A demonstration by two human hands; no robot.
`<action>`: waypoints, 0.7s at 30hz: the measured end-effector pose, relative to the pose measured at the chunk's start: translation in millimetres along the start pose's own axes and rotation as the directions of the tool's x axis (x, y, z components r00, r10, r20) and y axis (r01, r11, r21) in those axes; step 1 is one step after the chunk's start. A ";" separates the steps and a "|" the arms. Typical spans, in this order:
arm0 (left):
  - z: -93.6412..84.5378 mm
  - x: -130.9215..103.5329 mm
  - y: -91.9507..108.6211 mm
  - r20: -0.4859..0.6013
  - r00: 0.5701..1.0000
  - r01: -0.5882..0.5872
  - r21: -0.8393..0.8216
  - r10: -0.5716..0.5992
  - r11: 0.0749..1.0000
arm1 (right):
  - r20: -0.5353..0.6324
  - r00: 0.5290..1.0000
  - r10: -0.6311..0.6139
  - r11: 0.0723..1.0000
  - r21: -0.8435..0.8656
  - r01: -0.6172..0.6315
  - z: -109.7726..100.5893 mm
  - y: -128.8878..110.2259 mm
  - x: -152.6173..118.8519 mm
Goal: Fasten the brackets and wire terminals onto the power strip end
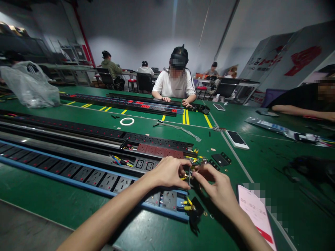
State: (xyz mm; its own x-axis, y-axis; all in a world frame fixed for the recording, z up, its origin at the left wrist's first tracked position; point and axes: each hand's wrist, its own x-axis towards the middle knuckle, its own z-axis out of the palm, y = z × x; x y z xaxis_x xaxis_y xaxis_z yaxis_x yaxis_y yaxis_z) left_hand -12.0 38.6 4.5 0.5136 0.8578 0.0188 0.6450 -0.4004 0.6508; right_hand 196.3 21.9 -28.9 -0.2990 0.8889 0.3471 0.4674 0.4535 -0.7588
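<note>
My left hand (171, 172) reaches over the blue-edged socket strip (99, 177), its fingers curled around a small part at the end of a black strip. Opposite it, my right hand (213, 181) pinches at the same small part, which is too small to make out. Yellow-sleeved wire ends (187, 202) stick out of the blue-edged strip, beside a black end piece (195, 218). Behind my left hand lie a strip with dark red sockets (159, 151) and a black socket strip (157, 141).
A phone (255, 212) lies right of my right hand, a white phone (237, 139) farther back. Black plates (220, 159), a white ring (127, 121) and a plastic bag (31, 85) are on the green table. A person (175, 82) sits opposite; another person's arm (300, 112) rests at right.
</note>
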 end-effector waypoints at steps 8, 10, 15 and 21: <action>0.6 0.3 -1.3 0.010 1.000 -0.004 0.029 0.004 1.000 | 0.105 0.918 0.382 0.816 0.429 -0.388 12.4 10.2 23.9; 0.4 0.4 -1.3 0.014 1.000 -0.001 0.026 0.001 1.000 | 0.061 0.919 0.391 0.815 0.441 -0.376 12.8 8.6 21.8; 0.2 0.5 -1.2 0.012 1.000 0.012 0.013 -0.013 1.000 | -0.238 0.946 0.221 0.958 0.233 -0.165 5.4 -0.9 2.1; 0.0 -0.1 -0.4 0.003 1.000 0.000 -0.007 0.000 1.000 | -0.127 0.953 -0.275 0.959 -0.108 0.262 0.2 -6.3 -22.4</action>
State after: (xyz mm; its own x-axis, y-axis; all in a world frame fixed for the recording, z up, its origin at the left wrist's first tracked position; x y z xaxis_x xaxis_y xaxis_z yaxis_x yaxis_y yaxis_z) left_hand -12.3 38.8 4.3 0.5154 0.8568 0.0169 0.6408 -0.3984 0.6562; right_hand 199.9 -0.9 -32.0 -0.3081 0.7306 0.6093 0.4599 0.6751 -0.5768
